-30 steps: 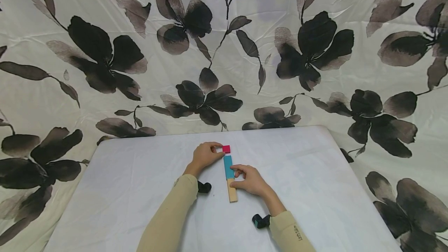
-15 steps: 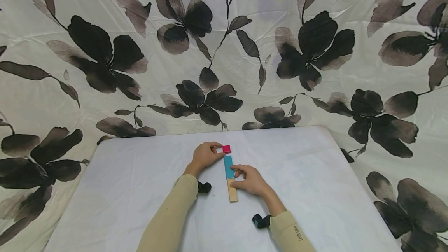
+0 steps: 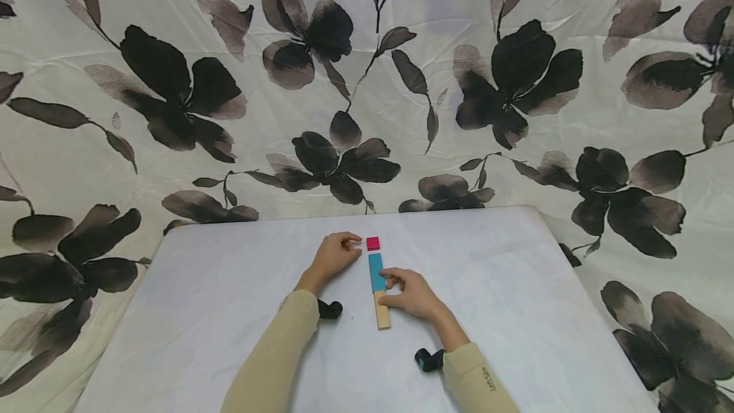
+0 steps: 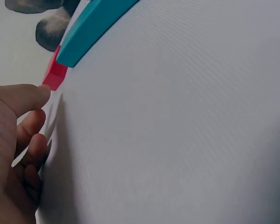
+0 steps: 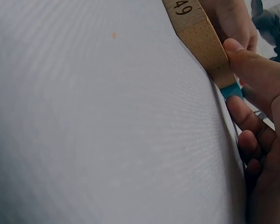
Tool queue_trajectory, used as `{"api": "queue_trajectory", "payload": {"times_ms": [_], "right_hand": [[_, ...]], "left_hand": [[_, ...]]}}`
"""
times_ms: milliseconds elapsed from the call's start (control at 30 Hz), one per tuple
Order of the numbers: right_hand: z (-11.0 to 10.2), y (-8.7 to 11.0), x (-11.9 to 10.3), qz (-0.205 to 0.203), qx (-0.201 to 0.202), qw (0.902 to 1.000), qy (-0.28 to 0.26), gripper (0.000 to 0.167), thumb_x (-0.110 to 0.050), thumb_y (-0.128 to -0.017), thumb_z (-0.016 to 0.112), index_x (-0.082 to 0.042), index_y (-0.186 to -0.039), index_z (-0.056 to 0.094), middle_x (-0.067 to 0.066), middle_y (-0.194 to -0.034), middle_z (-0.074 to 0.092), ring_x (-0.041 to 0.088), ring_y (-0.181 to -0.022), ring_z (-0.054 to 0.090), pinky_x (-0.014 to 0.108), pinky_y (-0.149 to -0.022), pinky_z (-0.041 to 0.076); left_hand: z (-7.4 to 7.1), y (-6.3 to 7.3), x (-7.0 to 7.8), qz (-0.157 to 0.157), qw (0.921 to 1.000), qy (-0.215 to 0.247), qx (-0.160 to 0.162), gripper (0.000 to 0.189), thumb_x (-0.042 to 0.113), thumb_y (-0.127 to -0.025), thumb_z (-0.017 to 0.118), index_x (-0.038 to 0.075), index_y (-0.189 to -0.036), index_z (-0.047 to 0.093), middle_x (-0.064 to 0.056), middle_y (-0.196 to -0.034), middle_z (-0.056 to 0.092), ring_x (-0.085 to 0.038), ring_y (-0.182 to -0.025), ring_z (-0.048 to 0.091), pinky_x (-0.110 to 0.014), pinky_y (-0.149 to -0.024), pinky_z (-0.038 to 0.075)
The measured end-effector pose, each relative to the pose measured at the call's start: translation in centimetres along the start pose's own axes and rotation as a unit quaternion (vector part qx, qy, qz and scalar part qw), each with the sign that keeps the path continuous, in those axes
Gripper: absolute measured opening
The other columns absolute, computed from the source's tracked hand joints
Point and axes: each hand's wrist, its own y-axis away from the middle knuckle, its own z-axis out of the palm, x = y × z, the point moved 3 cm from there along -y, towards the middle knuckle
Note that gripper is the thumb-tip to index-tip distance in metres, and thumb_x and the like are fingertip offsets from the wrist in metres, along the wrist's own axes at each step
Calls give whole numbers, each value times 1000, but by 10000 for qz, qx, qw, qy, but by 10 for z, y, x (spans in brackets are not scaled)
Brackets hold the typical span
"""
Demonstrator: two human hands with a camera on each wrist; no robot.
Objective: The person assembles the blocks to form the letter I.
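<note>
A small red block (image 3: 373, 243), a blue block (image 3: 376, 271) and a plain wooden block (image 3: 382, 314) lie in a row on the white table. The red one is separated from the blue by a small gap; blue and wood meet end to end. My left hand (image 3: 334, 255) is just left of the red block, thumb and forefinger apart, holding nothing. From the right, my right hand (image 3: 415, 295) touches the row: its thumb lies against the wooden block (image 5: 207, 49), its forefinger beside the blue block (image 5: 231, 91). The digits "49" show on the wood.
The white table (image 3: 516, 311) ends at a back edge near a hanging floral cloth (image 3: 413, 113). Small black devices sit at the left wrist (image 3: 330, 310) and the right wrist (image 3: 429, 360).
My left hand has drawn back slightly to the left, off the red block. My right hand keeps its place along the blue and wooden blocks. The head view has shifted a little.
</note>
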Motion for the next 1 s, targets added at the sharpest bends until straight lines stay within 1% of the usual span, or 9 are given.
{"api": "queue_trajectory", "payload": {"times_ms": [100, 267, 500, 633, 833, 900, 1000], "right_hand": [[0, 1, -1, 51, -1, 10000, -18, 55, -30, -79, 82, -15, -128, 63, -6, -90, 59, 17, -80, 47, 31, -69, 39], [0, 4, 0, 106, 0, 9999, -114, 55, -29, -80, 82, -13, -128, 62, -5, -90, 59, 18, -80, 47, 31, -69, 39], [0, 1, 3, 23, 42, 10000, -87, 54, -30, -78, 82, -14, -127, 63, -5, -89, 59, 17, -78, 46, 30, -67, 39], [0, -1, 2, 19, 47, 9999, -119, 54, -32, -79, 82, -15, -127, 63, -6, -88, 59, 16, -77, 46, 30, -67, 39], [1, 0, 0, -33, 49, 9999, -145, 54, -32, -80, 81, -14, -127, 63, -5, -88, 59, 16, -76, 46, 30, -66, 38], [1, 1, 0, -64, 60, 9998, -183, 53, -32, -80, 81, -13, -127, 63, -5, -88, 59, 16, -76, 46, 29, -66, 39], [1, 2, 0, -122, 93, 9997, -207, 51, -32, -83, 78, -13, -127, 63, -6, -88, 59, 15, -75, 47, 29, -65, 39]], "left_hand": [[-3, 7, 1, 51, 10000, 58, 1, 22, 17, -85, 75, 12, -107, 73, 0, -70, 56, -16, -65, 50, -31, -62, 41], [-7, 21, -1, 102, 9999, -69, -12, 20, 15, -85, 75, 12, -105, 73, 1, -71, 56, -15, -66, 50, -31, -61, 41], [-11, 34, -7, 216, 9997, -129, 60, 19, 16, -85, 75, 13, -104, 73, 3, -70, 57, -14, -62, 49, -31, -59, 40], [-14, 43, -10, 202, 9995, -202, 104, 18, 16, -86, 74, 14, -104, 73, 4, -70, 57, -13, -62, 49, -31, -58, 41], [-20, 61, -11, 247, 9993, -283, 76, 18, 17, -87, 73, 14, -104, 73, 5, -70, 57, -12, -62, 49, -30, -58, 42], [-24, 68, -12, 288, 9993, -242, 70, 18, 17, -87, 72, 12, -105, 73, 6, -71, 57, -13, -62, 50, -31, -58, 42], [-31, 79, -16, 238, 9993, -283, 95, 18, 17, -87, 71, 13, -105, 73, 7, -71, 58, -13, -61, 50, -31, -58, 43]]}}
